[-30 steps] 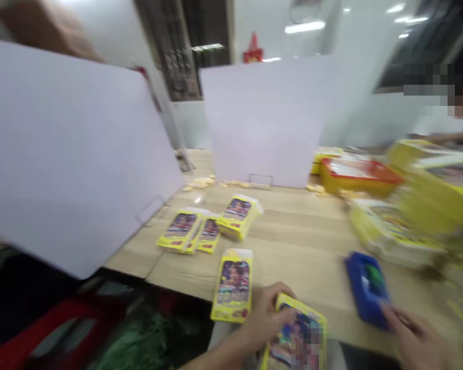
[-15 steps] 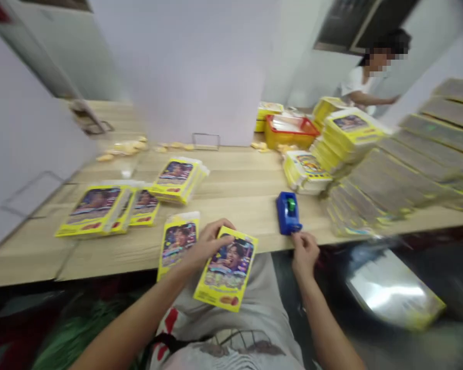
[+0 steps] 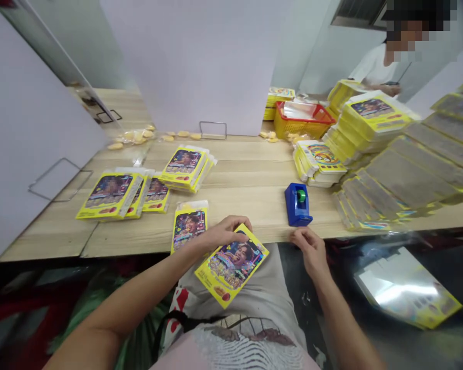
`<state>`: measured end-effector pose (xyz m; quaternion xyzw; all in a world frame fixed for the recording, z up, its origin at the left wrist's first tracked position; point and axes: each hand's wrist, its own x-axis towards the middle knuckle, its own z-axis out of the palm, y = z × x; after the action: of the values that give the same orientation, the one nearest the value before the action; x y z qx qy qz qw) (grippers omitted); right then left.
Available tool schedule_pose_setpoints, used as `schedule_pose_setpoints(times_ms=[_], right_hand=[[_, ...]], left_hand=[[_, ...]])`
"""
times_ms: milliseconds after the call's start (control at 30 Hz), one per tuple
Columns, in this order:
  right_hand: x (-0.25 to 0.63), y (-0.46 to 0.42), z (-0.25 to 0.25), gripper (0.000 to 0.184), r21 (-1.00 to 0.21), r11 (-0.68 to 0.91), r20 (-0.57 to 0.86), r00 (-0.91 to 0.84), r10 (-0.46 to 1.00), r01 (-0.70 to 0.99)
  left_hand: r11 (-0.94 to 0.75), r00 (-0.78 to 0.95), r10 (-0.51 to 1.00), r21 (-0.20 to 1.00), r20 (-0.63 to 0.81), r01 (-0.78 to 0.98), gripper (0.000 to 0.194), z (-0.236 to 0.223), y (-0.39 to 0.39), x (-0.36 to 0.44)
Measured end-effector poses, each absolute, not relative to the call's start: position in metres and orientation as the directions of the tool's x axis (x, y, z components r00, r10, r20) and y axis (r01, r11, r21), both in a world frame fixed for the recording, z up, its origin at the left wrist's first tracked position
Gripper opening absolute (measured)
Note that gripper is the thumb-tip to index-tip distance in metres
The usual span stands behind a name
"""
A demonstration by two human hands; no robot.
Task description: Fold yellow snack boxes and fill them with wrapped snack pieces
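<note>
My left hand is closed on the top edge of a yellow printed box, thumb on its front face. The box tilts above my lap, its picture side up. Just in front of the blue tape dispenser, which carries a green roll, my right hand has its thumb and fingers pinched together. Whatever lies in that pinch is too small to make out. Another yellow box lies at the table edge, partly behind my left forearm.
Yellow boxes lie at the left, with a small stack behind. Tall stacks of boxes fill the right. A red and yellow basket stands at the back. White partitions rise behind; a co-worker is beyond.
My right hand has drawn slightly back from the tape dispenser's front. The box in my left hand has turned so its lower end points further left. The view has shifted.
</note>
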<state>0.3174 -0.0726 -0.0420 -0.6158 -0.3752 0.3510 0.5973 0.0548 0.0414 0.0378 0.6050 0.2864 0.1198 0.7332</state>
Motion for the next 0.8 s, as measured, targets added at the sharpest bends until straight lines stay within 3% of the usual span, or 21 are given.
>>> schedule_pose_setpoints(times_ms=[67,133,267,400,533,700,800], right_hand=[[0.309,-0.066,-0.007,0.026,-0.985,-0.030,-0.029,0.008,1.000,0.172],[0.301,-0.052,0.024,0.029,-0.952,0.037,-0.076,-0.350,0.934,0.305],[0.284,-0.023,0.051,0.028,-0.886,0.186,-0.155,-0.650,0.744,0.424],[0.272,-0.011,0.052,0.026,-0.851,0.270,-0.182,-0.734,0.654,0.451],[0.265,-0.012,0.049,0.024,-0.823,0.300,-0.185,-0.727,0.661,0.483],[0.253,-0.025,0.043,0.029,-0.684,0.254,-0.159,-0.480,0.863,0.683],[0.249,-0.033,0.039,0.034,-0.709,0.154,-0.153,-0.363,0.919,0.688]], left_hand=[[0.171,0.840,0.480,0.966,-0.252,0.192,0.029,0.036,0.043,0.056],[0.098,0.876,0.430,0.976,-0.218,0.194,0.028,0.034,0.045,0.057],[0.049,0.908,0.382,0.985,-0.173,0.167,0.024,0.031,0.043,0.059],[0.051,0.904,0.398,0.987,-0.157,0.149,0.024,0.032,0.039,0.056],[0.064,0.896,0.411,0.986,-0.166,0.153,0.024,0.033,0.036,0.054],[0.141,0.884,0.432,0.981,-0.182,0.133,0.031,0.027,0.030,0.051],[0.169,0.873,0.456,0.980,-0.174,0.107,0.032,0.024,0.026,0.046]])
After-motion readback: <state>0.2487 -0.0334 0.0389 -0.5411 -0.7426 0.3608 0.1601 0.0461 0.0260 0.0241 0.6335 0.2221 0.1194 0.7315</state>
